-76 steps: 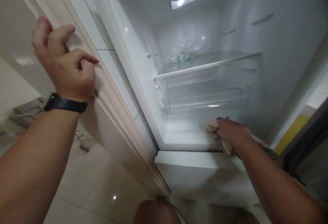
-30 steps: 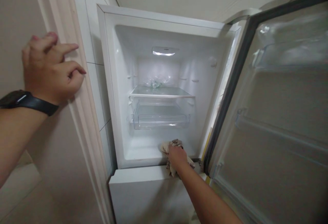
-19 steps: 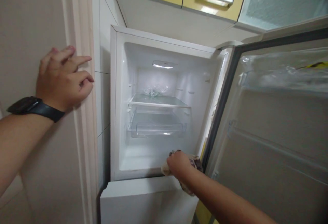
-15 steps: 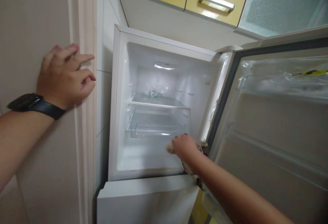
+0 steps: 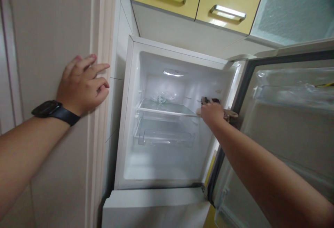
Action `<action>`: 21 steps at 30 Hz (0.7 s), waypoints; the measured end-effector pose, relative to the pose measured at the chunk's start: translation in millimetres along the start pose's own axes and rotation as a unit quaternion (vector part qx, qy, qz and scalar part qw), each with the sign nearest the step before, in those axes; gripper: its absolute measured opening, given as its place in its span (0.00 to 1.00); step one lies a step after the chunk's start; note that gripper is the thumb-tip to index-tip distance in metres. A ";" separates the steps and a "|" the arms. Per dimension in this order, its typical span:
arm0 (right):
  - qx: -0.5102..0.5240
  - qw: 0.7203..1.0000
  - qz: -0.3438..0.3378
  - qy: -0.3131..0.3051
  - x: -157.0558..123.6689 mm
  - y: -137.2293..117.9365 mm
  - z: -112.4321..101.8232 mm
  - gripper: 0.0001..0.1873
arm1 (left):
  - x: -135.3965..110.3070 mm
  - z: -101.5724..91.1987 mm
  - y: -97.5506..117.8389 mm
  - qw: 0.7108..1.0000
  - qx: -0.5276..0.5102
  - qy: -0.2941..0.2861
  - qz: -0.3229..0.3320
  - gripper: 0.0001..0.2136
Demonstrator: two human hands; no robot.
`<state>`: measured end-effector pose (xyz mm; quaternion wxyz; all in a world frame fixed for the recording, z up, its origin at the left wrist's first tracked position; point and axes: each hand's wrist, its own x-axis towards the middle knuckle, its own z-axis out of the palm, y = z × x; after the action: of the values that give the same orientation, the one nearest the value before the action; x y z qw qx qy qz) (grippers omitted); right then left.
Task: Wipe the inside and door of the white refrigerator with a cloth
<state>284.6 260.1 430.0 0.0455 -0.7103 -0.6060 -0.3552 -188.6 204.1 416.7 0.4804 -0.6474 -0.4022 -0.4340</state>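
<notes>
My right hand [image 5: 212, 113] is closed around a bunched, patterned cloth [image 5: 229, 116], whose folds stick out on both sides of the fist. It is at the right inner wall of the refrigerator [image 5: 167, 184], level with the upper glass shelf [image 5: 167, 107]. Whether the cloth touches the wall I cannot tell. My left hand [image 5: 80, 85], with a black watch on the wrist, rests against the pale door frame [image 5: 100, 92] at the left. Its fingers are apart and it holds nothing.
The refrigerator door [image 5: 287, 127] stands wide open on the right, with clear racks and a plastic bag [image 5: 300, 89]. Crumpled clear plastic [image 5: 161, 97] lies on the upper shelf. A clear drawer [image 5: 167, 137] hangs below. Yellow cabinets [image 5: 167, 3] are overhead.
My right hand has moved up with the cloth, from the lower right of the compartment to upper shelf height. My left hand stays on the frame; the view has shifted left.
</notes>
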 end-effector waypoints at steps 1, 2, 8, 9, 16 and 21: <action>0.001 1.000 -0.007 -0.019 -2.3 -4.9 9.4 0.18 | -0.2 0.1 -0.3 1.000 0.003 0.000 0.002 0.06; 0.003 0.999 -0.013 -0.037 -5.0 -10.4 18.7 0.17 | -0.4 0.2 -0.7 1.000 0.006 0.000 0.005 0.05; 0.002 0.999 -0.023 -0.047 -15.5 -27.3 39.3 0.15 | -1.3 0.2 -2.1 1.000 0.013 0.015 0.024 0.05; -0.001 0.999 -0.020 -0.030 -14.9 -25.9 35.5 0.16 | -1.2 0.5 -2.0 0.999 0.012 0.018 0.023 0.06; -0.023 0.996 0.053 0.073 13.4 -5.1 -8.3 0.22 | -1.3 6.1 -2.5 0.999 0.007 0.032 0.019 0.08; -0.028 0.994 0.087 0.051 30.2 5.6 -17.0 0.21 | -2.1 5.9 -1.2 0.999 0.001 0.039 0.012 0.08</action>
<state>282.3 275.3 461.5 0.0873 -0.7422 -0.5285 -0.4027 -189.3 209.9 414.1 0.5011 -0.6345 -0.3761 -0.4527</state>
